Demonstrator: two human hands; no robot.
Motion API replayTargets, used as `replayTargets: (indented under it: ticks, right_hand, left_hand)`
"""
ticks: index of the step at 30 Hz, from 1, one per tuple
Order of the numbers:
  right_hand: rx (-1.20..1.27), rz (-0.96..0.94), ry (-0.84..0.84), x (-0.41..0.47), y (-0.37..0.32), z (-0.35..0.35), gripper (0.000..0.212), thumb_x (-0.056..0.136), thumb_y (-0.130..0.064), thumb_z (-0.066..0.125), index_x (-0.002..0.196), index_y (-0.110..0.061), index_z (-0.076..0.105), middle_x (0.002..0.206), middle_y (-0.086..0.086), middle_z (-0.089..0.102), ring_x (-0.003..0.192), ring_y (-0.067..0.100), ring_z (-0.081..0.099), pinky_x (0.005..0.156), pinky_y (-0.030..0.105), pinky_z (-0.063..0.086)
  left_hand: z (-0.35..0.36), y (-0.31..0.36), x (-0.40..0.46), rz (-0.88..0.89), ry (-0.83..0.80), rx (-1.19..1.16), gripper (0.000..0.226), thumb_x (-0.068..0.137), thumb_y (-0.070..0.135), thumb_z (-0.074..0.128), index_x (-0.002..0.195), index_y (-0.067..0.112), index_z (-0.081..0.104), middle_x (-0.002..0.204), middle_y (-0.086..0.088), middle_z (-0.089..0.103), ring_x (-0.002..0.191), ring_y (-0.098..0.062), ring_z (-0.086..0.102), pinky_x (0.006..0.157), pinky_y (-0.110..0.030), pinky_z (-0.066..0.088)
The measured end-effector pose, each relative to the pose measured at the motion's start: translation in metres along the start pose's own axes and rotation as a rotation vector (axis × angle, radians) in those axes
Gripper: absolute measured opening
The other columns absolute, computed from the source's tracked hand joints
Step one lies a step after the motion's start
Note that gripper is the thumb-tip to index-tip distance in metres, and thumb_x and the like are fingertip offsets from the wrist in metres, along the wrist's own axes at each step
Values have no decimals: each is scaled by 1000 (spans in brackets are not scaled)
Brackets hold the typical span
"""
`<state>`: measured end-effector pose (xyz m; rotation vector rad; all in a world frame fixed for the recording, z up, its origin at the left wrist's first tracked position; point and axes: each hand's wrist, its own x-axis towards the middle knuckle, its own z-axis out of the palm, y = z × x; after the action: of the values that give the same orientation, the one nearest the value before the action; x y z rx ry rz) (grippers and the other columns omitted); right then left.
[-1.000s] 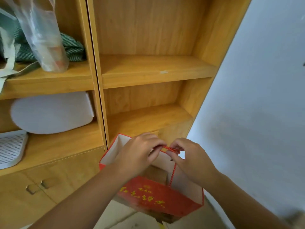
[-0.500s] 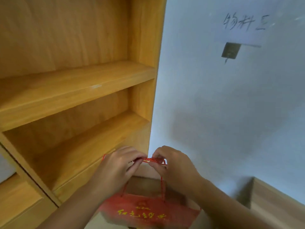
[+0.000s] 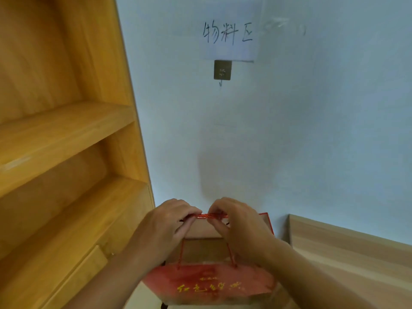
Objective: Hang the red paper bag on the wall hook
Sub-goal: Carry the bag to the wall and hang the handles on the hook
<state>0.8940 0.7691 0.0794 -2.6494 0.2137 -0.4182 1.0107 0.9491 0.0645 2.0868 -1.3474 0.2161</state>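
Wooden shelf unit [image 3: 66,152] at 9 o'clock. Red paper bag [image 3: 209,284] hangs at 6 o'clock, below both hands. Left hand [image 3: 165,228] and right hand [image 3: 240,226] pinch its red cord handles [image 3: 210,216] taut between them. Wall hook [image 3: 222,70] at 12 o'clock, well above, bare.

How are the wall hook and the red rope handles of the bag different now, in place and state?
The wall hook sits high on the wall, bare; the rope handles are far below it, pinched between the left hand and right hand. The hook is grey metal, the handles red cord.
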Motion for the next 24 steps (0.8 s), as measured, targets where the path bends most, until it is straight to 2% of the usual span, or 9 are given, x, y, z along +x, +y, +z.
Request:
replayTargets:
  ticks: [5,10,20,24]
  right_hand:
    - [-20,31,76,11,14,-8,7,97,-29,66,99,-25,71,95,-9,72,86,10,64,76,28,52]
    - [-31,27,100,37,34,-18,8,96,-33,66,95,-26,69,89,-10,70,80,10,63,76,35,56]
    - [36,25,164,119,56,-26,12,96,-36,69,97,-25,74,86,-10,73,79,8,66,77,35,60]
    - [-20,44,181,164,68,-25,11,94,-34,71,96,-24,75,82,-8,73,74,10,66,73,38,60]
  left_hand:
    - [8,-3,31,55,25,-15,16,95,24,68,109,30,73,100,17,73,95,0,63,81,-24,54]
    - [11,-6,66,84,46,-5,15,96,25,68,109,29,74,100,16,73,94,-3,65,80,-26,56]
    - [7,-56,144,95,79,-13,20,94,24,69,112,27,75,103,13,75,94,-4,66,82,-19,56]
    - [10,-90,184,145,80,-90,18,91,18,73,107,24,77,94,11,75,85,-7,66,78,-28,59]
